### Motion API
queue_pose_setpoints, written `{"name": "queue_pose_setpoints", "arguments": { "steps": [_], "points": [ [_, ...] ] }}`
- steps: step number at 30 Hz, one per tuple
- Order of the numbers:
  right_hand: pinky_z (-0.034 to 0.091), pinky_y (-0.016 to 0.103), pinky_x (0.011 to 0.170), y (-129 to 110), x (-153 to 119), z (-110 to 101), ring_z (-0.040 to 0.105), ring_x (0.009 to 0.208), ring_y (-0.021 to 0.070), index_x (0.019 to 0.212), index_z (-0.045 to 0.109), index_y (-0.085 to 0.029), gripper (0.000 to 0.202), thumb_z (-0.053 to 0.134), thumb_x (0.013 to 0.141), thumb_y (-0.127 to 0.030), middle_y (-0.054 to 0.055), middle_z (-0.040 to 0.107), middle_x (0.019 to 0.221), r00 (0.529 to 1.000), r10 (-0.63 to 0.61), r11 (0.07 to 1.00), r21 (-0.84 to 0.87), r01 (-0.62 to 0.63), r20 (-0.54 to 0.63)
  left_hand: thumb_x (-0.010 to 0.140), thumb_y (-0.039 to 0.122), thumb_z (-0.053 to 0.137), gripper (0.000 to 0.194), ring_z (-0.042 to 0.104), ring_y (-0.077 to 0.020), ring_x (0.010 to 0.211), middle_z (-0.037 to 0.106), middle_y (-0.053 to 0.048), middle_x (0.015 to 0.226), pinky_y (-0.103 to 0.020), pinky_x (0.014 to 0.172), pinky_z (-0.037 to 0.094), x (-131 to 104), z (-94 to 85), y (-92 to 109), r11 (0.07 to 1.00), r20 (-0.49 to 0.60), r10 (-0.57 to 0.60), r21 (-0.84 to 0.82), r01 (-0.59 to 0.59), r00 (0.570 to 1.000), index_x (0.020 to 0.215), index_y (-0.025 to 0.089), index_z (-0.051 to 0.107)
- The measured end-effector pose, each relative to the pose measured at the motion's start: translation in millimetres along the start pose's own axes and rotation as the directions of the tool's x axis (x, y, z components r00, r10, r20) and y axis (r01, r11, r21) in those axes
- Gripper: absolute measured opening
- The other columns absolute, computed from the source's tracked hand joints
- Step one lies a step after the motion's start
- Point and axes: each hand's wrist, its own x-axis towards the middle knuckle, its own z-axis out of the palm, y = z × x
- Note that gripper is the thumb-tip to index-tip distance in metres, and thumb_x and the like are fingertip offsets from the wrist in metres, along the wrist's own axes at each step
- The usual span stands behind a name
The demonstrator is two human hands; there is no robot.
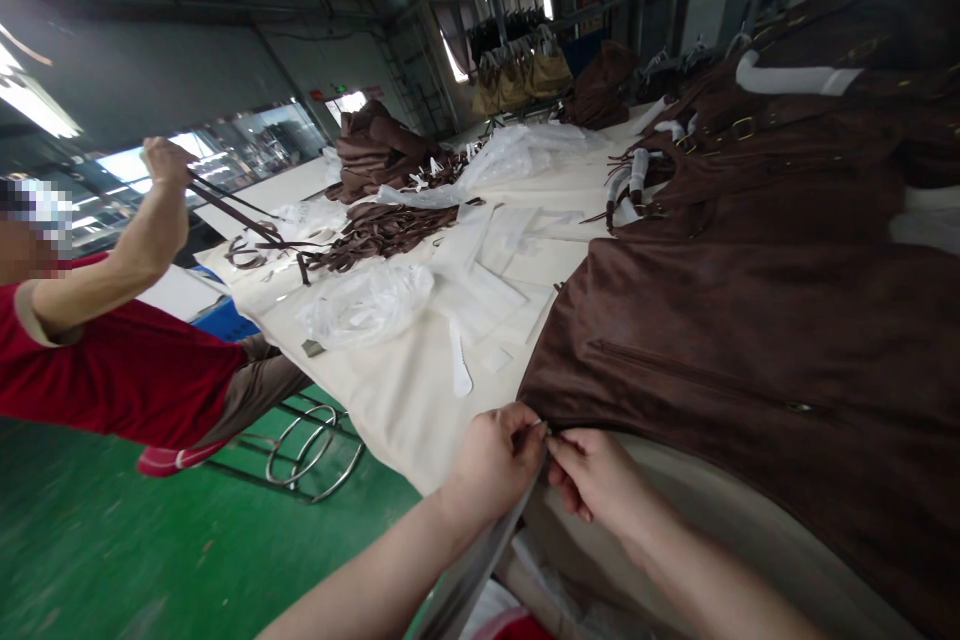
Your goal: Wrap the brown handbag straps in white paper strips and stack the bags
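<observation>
Near the bottom centre, my left hand (501,450) and my right hand (589,470) meet fingertip to fingertip. Both are pinched closed at the near left corner of a large dark brown leather-like piece (720,350) with a zipper line. What sits between the fingertips is too small to make out. A strip of clear plastic (491,555) hangs below my left hand. A white serrated plastic piece (460,360) lies on the cream-covered table (405,390) beyond my hands.
At the left, a person in a red shirt (150,360) lifts brown straps (236,212) from a strap pile (390,232). Crumpled plastic (367,300) lies mid-table. Brown bags (810,150) are heaped at the right. A metal-framed stool (307,450) stands on the green floor.
</observation>
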Motion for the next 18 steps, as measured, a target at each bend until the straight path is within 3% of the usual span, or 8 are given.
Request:
{"name": "queue_pose_setpoints", "arguments": {
  "steps": [5,8,12,15,18],
  "points": [
    [0.031,0.017,0.032,-1,-3,0,0.05,0.038,0.0075,0.066,0.055,-0.016,0.032,0.051,0.078,-0.045,-0.002,0.058,0.056,0.998,-0.031,0.997,0.065,0.034,-0.053,0.083,0.028,0.049,0.023,0.037,-0.0076,0.049,0.044,0.004,0.053,-0.021,0.046,0.024,-8,-13.7,1,0.999,0.089,-0.013,0.038,0.01,0.996,0.065,0.016,0.057],
    [0.037,0.017,0.035,0,-2,-1,0.059,0.046,0.0097,0.072,0.059,-0.015,0.037,0.056,0.073,-0.052,0.001,0.063,0.066,1.0,0.007,0.989,0.147,-0.005,-0.016,0.085,0.031,0.048,0.03,0.039,-0.0075,0.05,0.047,0.003,0.054,-0.02,0.046,0.025,-8,-13.9,-2,1.0,0.125,-0.025,-0.002,0.025,0.992,0.063,0.016,0.06],
    [0.042,0.019,0.039,2,0,-2,0.061,0.049,0.0119,0.072,0.06,-0.015,0.043,0.06,0.069,-0.057,0.002,0.064,0.065,1.0,0.017,0.979,0.201,-0.017,0.0,0.086,0.028,0.051,0.029,0.048,-0.0091,0.054,0.053,0.001,0.059,-0.02,0.05,0.032,-9,-7.3,-1,0.997,0.001,-0.002,0.077,0.002,1.0,0.063,0.017,0.063],
    [0.045,0.021,0.043,1,-2,-2,0.062,0.051,0.0135,0.071,0.061,-0.015,0.04,0.06,0.07,-0.055,0.002,0.065,0.064,1.0,0.008,0.979,0.204,-0.005,-0.016,0.087,0.024,0.05,0.022,0.054,-0.012,0.061,0.058,-0.002,0.068,-0.022,0.057,0.039,-18,0.4,2,0.955,-0.148,0.113,0.288,-0.066,0.982,0.075,0.019,0.067],
    [0.047,0.023,0.046,-1,-5,-3,0.064,0.053,0.0151,0.07,0.06,-0.016,0.035,0.058,0.074,-0.051,0.002,0.066,0.064,1.0,0.018,0.98,0.198,-0.018,-0.002,0.09,0.021,0.044,0.023,0.058,-0.0162,0.068,0.061,-0.005,0.078,-0.026,0.061,0.046,-30,8.8,4,0.823,-0.106,0.319,0.525,-0.219,0.942,0.102,0.019,0.065]
  ]
}}
